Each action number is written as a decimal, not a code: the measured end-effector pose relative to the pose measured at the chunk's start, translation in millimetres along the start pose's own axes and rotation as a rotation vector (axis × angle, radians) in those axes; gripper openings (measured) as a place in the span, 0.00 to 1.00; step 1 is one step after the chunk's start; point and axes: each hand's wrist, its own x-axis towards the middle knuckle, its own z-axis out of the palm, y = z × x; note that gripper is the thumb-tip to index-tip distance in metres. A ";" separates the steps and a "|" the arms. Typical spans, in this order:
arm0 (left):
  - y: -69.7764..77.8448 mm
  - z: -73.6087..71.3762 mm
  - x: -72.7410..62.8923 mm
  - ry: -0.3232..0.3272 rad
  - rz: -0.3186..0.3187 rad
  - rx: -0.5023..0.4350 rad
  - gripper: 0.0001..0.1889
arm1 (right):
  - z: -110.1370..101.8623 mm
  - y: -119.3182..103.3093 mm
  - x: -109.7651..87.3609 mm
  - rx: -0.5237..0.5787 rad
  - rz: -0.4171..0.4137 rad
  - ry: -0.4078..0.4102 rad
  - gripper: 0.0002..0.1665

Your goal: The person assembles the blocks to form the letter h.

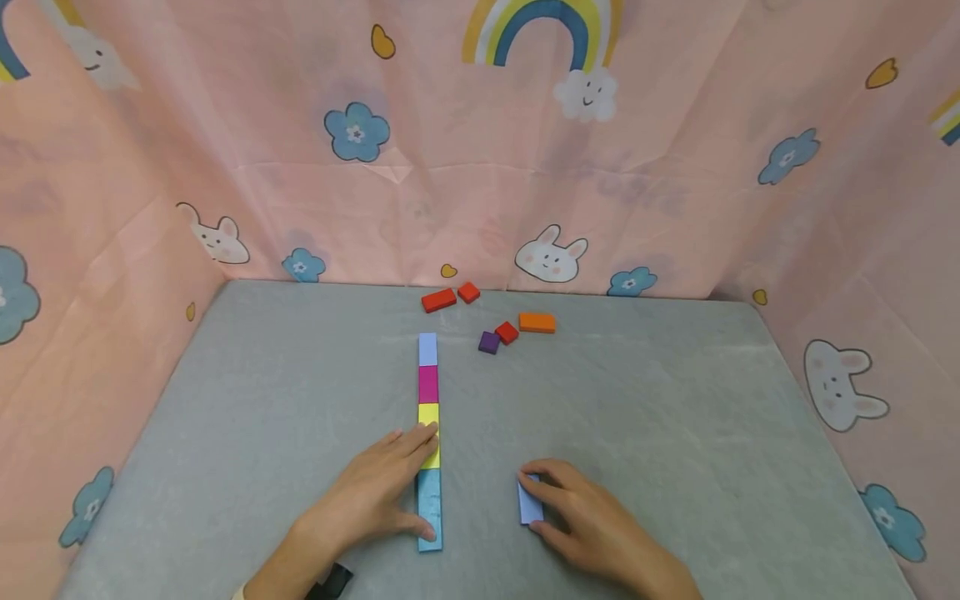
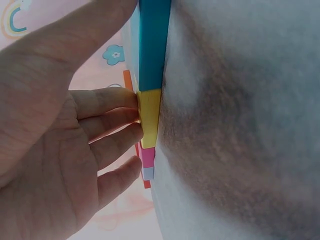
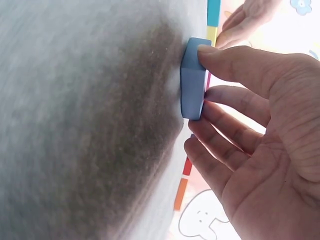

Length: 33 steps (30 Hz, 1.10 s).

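Observation:
A straight row of blocks runs away from me at centre: a sky-blue block (image 1: 430, 502) nearest, then a yellow block (image 1: 428, 412), a magenta block (image 1: 428, 384) and a short periwinkle block (image 1: 427, 348) at the far end. My left hand (image 1: 371, 492) rests along the row's left side, its fairly straight fingertips on the yellow part and its thumb on the sky-blue block. To the right of the row, my right hand (image 1: 588, 521) pinches another periwinkle block (image 3: 193, 82) between thumb and fingers, close over the grey surface.
Beyond the row's far end lie loose blocks: a long red block (image 1: 438, 300), two small red blocks (image 1: 468, 292), a purple block (image 1: 489, 342) and an orange block (image 1: 537, 322). Pink patterned cloth (image 1: 450, 192) walls the grey table (image 1: 660, 400) at back and sides. A black object (image 1: 330, 582) sits by my left wrist.

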 end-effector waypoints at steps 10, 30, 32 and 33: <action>-1.6 -1.6 1.0 0.006 -0.004 0.014 0.59 | -0.2 -0.1 -2.9 0.011 -0.011 0.000 0.34; -1.8 -0.8 -0.9 -0.004 0.011 -0.017 0.58 | -1.0 -1.8 -6.3 0.032 0.002 -0.001 0.34; -1.8 -0.7 -0.7 -0.005 0.005 -0.024 0.58 | 0.0 -1.9 -6.2 0.020 -0.002 0.014 0.34; -1.8 -0.5 -0.7 -0.005 0.001 -0.030 0.58 | 0.6 -2.0 -6.3 0.016 -0.003 0.019 0.34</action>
